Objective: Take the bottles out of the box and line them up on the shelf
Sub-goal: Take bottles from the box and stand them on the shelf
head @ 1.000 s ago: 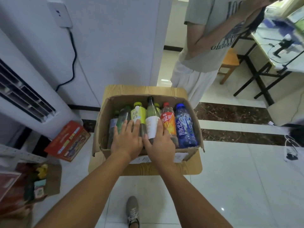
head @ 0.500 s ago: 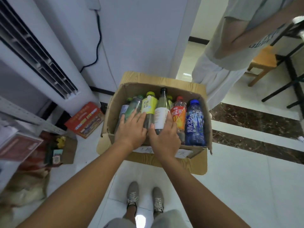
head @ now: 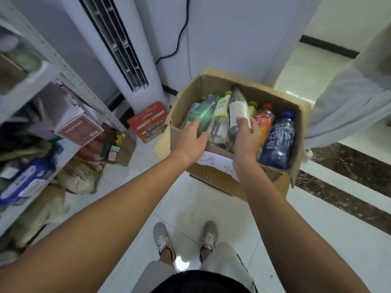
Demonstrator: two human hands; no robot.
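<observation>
1. A person is standing over an open cardboard box (head: 211, 178) and looking down at two bare arms reaching into it.
2. The right hand (head: 246, 140) is gripping a tall clear bottle (head: 239, 108) with a white label. The thumb is pressing on the label and the fingers are curling round the lower body.
3. The left hand (head: 188, 142) is lying on a green bottle (head: 203, 112), with fingers fairly straight and thumb spread. It is touching the bottle, not clasping it.
4. A yellow-labelled bottle (head: 221, 115) is lying between the two hands. To the right of the right hand, an orange-labelled bottle (head: 263, 121) and then a blue bottle (head: 279, 140) are resting side by side.
5. All the bottles are leaning back in a row, their long axes running away from the person. Their caps are pointing up and away from the hands, and their bases are sitting by the box's near wall, close to the wrists.
6. The shelf (head: 31, 81), a pale metal rack, is standing well to the left of the left hand. Its contents are too blurred to tell.
7. The bottles are looking smooth, stiff and probably slippery. The tall clear one may be glass, and so breakable. The blue one is looking full, so likely heavy.
8. The surest hold is probably around the mid-body at the label, lifting along each bottle's own axis so the neighbours are not dragged out.
</observation>
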